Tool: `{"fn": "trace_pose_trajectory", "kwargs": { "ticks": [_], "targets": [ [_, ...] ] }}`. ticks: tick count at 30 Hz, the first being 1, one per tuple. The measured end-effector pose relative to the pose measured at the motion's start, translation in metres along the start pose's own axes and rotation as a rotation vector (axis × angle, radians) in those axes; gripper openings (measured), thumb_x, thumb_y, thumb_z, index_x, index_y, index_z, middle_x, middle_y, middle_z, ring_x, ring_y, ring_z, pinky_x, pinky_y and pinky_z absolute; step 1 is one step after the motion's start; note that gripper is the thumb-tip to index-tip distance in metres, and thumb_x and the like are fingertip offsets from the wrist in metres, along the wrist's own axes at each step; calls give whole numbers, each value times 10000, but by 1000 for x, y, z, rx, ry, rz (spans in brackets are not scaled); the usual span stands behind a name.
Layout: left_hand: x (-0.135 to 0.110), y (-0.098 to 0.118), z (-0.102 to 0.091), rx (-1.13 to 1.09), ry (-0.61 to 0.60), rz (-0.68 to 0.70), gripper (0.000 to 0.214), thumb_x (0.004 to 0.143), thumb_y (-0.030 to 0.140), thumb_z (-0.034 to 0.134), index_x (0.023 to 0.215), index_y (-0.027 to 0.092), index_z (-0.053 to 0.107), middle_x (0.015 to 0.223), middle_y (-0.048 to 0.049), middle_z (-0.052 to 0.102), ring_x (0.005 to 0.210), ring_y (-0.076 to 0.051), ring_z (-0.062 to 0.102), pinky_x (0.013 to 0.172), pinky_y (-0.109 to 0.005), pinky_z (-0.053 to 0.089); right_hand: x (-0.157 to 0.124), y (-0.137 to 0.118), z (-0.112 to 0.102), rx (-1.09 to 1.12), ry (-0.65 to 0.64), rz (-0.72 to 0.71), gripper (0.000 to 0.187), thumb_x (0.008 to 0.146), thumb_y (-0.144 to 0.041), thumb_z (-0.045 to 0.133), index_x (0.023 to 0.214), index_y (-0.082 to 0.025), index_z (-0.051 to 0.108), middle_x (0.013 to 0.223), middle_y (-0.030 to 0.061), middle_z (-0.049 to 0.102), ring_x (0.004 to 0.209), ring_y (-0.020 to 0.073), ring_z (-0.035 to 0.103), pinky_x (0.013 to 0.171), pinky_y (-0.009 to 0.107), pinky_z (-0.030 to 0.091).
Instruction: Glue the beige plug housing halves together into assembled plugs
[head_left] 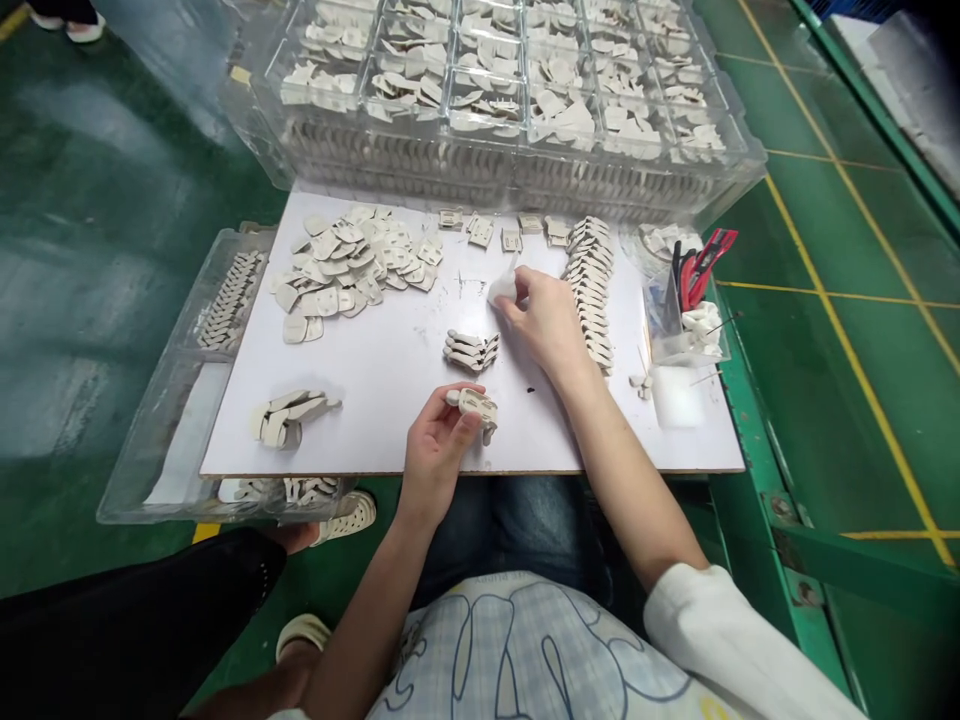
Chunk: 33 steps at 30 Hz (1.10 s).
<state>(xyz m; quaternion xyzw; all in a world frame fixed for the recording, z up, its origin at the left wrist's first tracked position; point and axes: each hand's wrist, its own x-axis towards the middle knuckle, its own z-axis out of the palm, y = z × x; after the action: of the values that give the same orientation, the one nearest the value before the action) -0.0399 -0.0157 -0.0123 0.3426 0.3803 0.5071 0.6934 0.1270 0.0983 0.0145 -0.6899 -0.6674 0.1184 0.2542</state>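
My left hand (pixel 441 445), near the front edge of the white board (pixel 375 430), pinches a beige plastic part (pixel 478 405) with a rounded knob at its left end and slots in its face. Farther back, my right hand (pixel 544 315) closes its fingers on a small whitish object with a thin pointed tip (pixel 502 288); its kind is unclear. Between the hands lies a short stack of beige knobbed parts (pixel 470 350). A long overlapping row of similar parts (pixel 591 290) runs just right of my right hand. Several slotted pieces (pixel 511 240) lie beyond it.
A heap of flat beige pieces (pixel 352 255) covers the back left. Beyond the board stand clear compartment trays (pixel 480 130) full of parts. At right, a clear box (pixel 667 335) holds red-handled tools (pixel 705 268). Another person's leg (pixel 150 590) is at lower left.
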Motion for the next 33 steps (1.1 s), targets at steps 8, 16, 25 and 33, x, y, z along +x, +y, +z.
{"fn": "trace_pose_trajectory", "kwargs": {
  "ticks": [8,16,25,33],
  "targets": [
    [0,3,6,82,34,23,385,810,471,752,1041,178,662,893,-38,651,814,-122,597,763,-229,510,-2,-2,4,-12,27,3,64,868,-230,566,816,-205,538,827,75,633,771,242,553,801,388,459],
    [-3,8,12,185,77,23,434,847,505,689,1078,141,639,910,-70,661,804,-137,604,738,-244,514,-1,-4,4,7,-48,25,75,911,-242,539,904,-173,567,931,117,644,912,255,562,877,382,448],
    [-13,3,15,631,1,171,304,897,329,622,1151,172,676,981,-90,615,943,-216,599,888,-389,506,-42,-12,-43,282,185,35,411,912,-336,584,1279,-152,551,1155,149,673,1005,211,668,910,380,537],
    [-8,46,38,1150,-263,121,285,933,216,601,1210,149,620,1127,-109,655,1063,-251,629,929,-484,529,-101,-51,-111,413,577,252,125,760,-391,742,798,-281,697,700,59,632,630,271,657,729,507,504]
  ]
}}
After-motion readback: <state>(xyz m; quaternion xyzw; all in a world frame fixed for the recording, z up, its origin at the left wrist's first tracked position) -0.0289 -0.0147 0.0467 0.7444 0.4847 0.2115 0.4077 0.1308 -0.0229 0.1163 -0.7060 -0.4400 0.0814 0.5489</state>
